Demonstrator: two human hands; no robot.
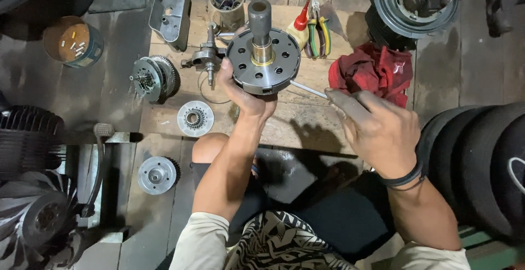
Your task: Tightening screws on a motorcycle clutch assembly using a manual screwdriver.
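Observation:
My left hand point(244, 92) grips a round grey metal hub point(264, 62) from below, holding it up over a wooden board point(306, 125). The hub has a ring of holes and a dark shaft standing out of its centre. My right hand point(374, 128) is closed around a thin metal rod point(307, 89) whose tip points at the hub's right edge. A black band sits on my right wrist.
On the board lie a crankshaft point(206, 57), a gear cluster point(155, 77), a toothed disc point(195, 118), pliers point(318, 29), an oil bottle point(298, 26) and a red rag point(374, 70). Another disc point(157, 175) rests on the floor. Tyres point(481, 160) crowd the right, engine parts the left.

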